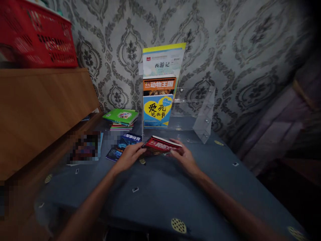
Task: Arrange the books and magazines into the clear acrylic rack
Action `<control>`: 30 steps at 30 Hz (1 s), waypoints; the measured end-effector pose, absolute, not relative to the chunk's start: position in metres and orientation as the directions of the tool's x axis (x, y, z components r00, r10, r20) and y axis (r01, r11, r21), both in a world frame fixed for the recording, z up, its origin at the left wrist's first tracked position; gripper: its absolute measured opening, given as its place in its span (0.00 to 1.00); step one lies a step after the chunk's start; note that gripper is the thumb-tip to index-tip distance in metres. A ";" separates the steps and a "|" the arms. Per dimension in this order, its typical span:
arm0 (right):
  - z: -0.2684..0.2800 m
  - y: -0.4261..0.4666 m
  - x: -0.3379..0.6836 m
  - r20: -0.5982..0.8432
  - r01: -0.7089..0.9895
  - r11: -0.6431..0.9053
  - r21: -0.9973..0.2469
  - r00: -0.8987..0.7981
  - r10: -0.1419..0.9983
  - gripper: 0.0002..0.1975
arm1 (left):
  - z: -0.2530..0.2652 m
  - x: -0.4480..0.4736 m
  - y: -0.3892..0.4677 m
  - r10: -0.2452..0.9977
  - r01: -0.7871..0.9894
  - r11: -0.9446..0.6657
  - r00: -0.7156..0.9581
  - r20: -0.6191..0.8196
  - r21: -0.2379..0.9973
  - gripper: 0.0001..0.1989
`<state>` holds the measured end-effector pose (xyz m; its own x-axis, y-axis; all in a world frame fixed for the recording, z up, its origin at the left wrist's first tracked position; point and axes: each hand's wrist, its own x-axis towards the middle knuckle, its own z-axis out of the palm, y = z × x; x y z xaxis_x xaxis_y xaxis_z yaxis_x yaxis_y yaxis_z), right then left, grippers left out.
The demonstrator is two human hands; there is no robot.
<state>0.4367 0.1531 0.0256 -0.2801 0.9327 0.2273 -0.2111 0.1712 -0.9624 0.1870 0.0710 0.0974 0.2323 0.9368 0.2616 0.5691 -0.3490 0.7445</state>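
A red-covered book is held tilted between my two hands, over the middle of the table. My left hand closes on its left edge, and my right hand grips the right edge. Just behind it stands a clear acrylic tiered rack. Its left side holds a blue book with a yellow heart, an orange-topped book behind that, and a tall white and yellow book at the back. A dark blue book lies beside my left hand, partly covered by it.
Left of the rack sits a stack of books with a green one on top. A blurred-out book or pile lies at the table's left. A wooden cabinet bears a red plastic basket. A curtain hangs at right.
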 end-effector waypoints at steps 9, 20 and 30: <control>0.011 0.175 0.369 0.205 -0.288 0.072 -0.955 -0.463 0.862 0.26 | 0.102 0.156 0.103 0.936 0.190 -0.349 0.120 0.331 0.918 0.23; 0.016 0.180 0.368 0.395 -0.212 0.334 -0.918 -0.434 0.810 0.22 | 0.079 0.141 0.132 0.978 -0.059 -0.207 -0.004 0.207 0.977 0.29; 0.041 0.192 0.381 0.460 -0.168 0.428 -0.888 -0.301 0.835 0.22 | 0.104 0.158 0.153 0.961 -0.018 -0.272 -0.055 0.271 0.962 0.27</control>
